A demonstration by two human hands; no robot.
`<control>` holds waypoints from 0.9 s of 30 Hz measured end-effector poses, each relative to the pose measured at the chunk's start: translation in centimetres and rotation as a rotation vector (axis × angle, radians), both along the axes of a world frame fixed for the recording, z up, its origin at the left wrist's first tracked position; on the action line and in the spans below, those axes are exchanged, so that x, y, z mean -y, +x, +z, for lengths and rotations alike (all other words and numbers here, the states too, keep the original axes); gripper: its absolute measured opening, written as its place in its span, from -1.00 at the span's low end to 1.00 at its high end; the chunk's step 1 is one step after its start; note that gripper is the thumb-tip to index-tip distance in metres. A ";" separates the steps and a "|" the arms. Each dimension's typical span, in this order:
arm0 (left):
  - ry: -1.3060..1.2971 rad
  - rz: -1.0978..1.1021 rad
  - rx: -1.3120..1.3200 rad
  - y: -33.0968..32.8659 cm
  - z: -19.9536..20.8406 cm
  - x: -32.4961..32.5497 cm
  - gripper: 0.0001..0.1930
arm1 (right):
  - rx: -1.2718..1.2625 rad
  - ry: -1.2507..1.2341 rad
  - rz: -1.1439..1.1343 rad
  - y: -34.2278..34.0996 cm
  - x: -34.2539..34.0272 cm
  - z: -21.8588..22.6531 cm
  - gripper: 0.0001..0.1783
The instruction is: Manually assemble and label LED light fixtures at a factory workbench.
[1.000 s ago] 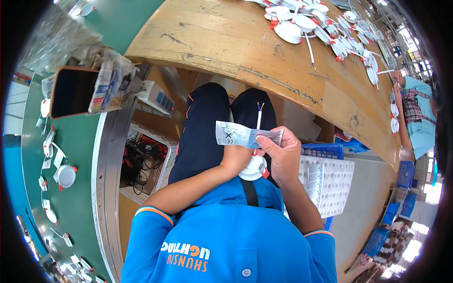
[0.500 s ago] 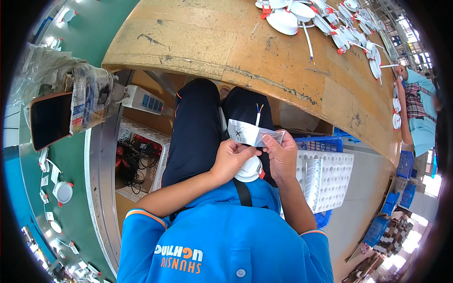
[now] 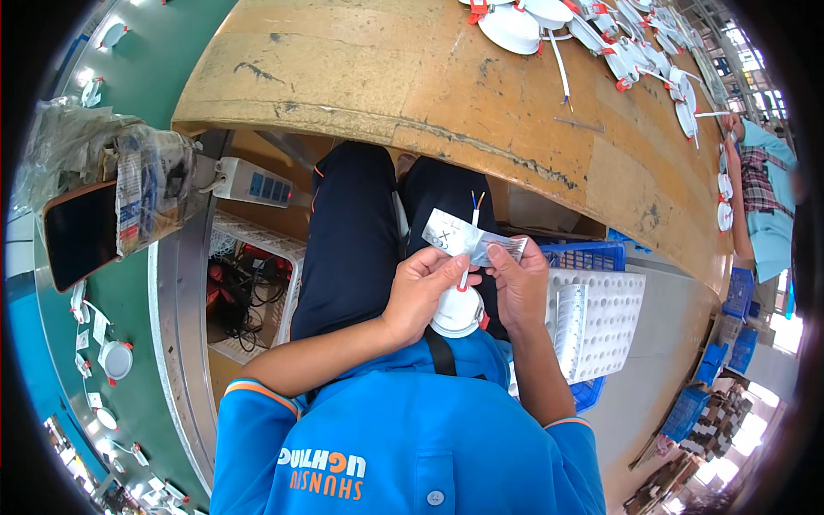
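Observation:
Above my lap, a silvery printed label (image 3: 446,232) lies across the white cable (image 3: 475,216) of a round white downlight (image 3: 457,312). My left hand (image 3: 422,290) is closed, its thumb pressing the label where it meets the cable. On the other side, my right hand (image 3: 522,285) pinches the label's right end between thumb and fingers. Two bare wire ends, one bluish and one brownish, stick up past the label. The downlight hangs below my hands near my waist, a red clip showing at its right edge.
Many downlights (image 3: 513,29) are heaped on the wooden table (image 3: 343,77) ahead. At left, a phone (image 3: 79,233) is on a wrapped stand beside a green conveyor (image 3: 142,403) carrying more lights. A white perforated tray (image 3: 609,322) stands at right. Another person (image 3: 760,184) sits far right.
The label has tilted down to the right and now lies against the cable. My left thumb has moved up onto it. More of the downlight and its cable shows between my hands.

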State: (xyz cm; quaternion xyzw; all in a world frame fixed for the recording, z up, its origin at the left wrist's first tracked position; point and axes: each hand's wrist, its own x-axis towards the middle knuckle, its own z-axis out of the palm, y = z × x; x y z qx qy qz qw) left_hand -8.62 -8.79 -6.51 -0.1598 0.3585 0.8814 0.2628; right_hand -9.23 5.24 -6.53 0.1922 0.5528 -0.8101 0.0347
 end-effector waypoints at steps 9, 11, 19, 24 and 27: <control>0.115 0.013 0.043 0.3 -1.0 -0.3 -0.88 | -0.050 0.078 0.054 0.3 -0.6 0.5 -0.82; 0.154 -0.078 0.031 0.2 -0.9 -0.1 -0.77 | -0.045 -0.015 0.055 0.2 -0.7 0.7 -0.83; 0.153 -0.084 0.004 0.6 -0.9 -0.1 -0.65 | -0.086 0.011 0.292 0.4 -0.8 2.4 -0.85; 0.162 -0.014 0.035 0.3 -0.1 -0.4 -0.76 | 0.024 -0.027 0.117 0.2 -1.0 1.2 -0.84; 0.116 0.030 0.061 0.5 -0.5 -0.7 -0.81 | 0.035 -0.016 0.120 0.2 -1.0 1.3 -0.84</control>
